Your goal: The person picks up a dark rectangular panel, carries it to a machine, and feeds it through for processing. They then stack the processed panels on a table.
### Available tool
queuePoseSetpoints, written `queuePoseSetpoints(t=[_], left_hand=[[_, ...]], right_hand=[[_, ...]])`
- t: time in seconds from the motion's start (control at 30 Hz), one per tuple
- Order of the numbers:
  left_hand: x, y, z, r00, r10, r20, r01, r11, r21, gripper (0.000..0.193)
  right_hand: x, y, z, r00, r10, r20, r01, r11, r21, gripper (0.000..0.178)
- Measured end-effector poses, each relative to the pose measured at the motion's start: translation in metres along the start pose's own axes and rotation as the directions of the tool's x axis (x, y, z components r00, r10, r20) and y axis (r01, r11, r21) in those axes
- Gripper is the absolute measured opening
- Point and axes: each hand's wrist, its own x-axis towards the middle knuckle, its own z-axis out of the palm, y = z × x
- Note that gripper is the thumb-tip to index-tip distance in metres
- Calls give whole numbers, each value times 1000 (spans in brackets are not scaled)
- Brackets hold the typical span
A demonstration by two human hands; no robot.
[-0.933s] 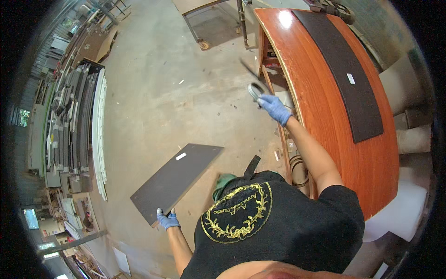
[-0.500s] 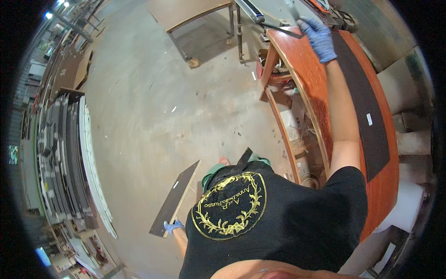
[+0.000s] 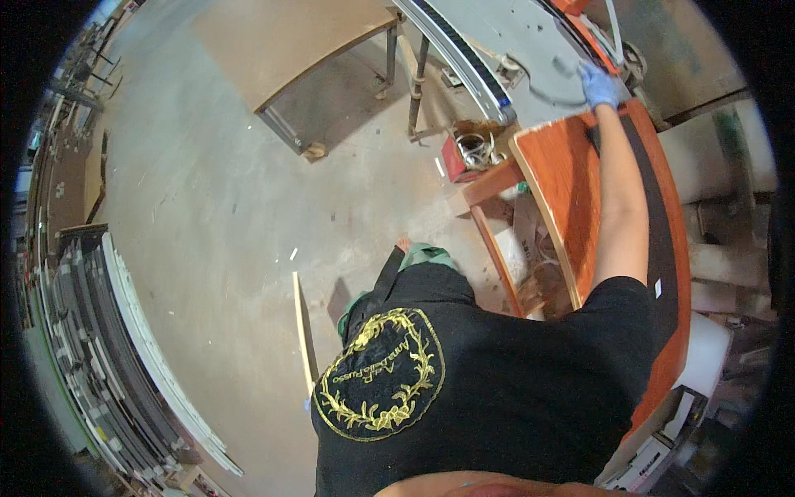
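At my left side, a thin board (image 3: 302,327) stands tilted on edge, its pale narrow edge toward me. My left hand (image 3: 308,405), blue-gloved, grips it low down; only a sliver of glove shows beside my black shirt. My right arm stretches forward over a red-brown wooden top (image 3: 571,178). Past its far end is my right hand (image 3: 598,85), also gloved in blue, with its fingers closed. A dark curved thing, smeared by motion, runs from the fingers; I cannot make out its kind. Under that arm lies a long dark panel (image 3: 660,224) with a small white label.
Stacked panels (image 3: 91,340) stand along the left. Ahead is a brown-topped table (image 3: 290,50) on legs, beside a long metal rail (image 3: 455,50). A red box (image 3: 458,160) with coiled material sits on the floor near the wooden frame. A white carton (image 3: 650,455) is at lower right.
My right hand has moved right and farther past the wooden top's end. The board at my left has turned from its dark face to its edge. My whole view has shifted.
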Motion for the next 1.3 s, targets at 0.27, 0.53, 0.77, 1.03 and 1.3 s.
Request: queuePoseSetpoints(t=[0.27, 0.53, 0.77, 1.03, 1.3], left_hand=[[42, 51, 162, 998, -59, -32, 60, 998, 28, 56], [83, 175, 347, 994, -105, -29, 99, 983, -157, 53], [123, 291, 572, 994, -18, 109, 29, 994, -101, 50], [-41, 409, 892, 952, 167, 257, -149, 985, -87, 48], [-89, 498, 1073, 825, 228, 517, -94, 958, -272, 38]], right_hand=[[50, -177, 63, 969, 247, 14, -246, 968, -40, 46], [56, -478, 119, 992, 76, -104, 22, 695, 719, 44], [59, -729, 188, 906, -292, 306, -80, 593, 801, 36], [174, -1068, 316, 482, -714, 509, -237, 453, 860, 38], [201, -1394, 282, -164, -620, 767, -878, 447, 173, 50]])
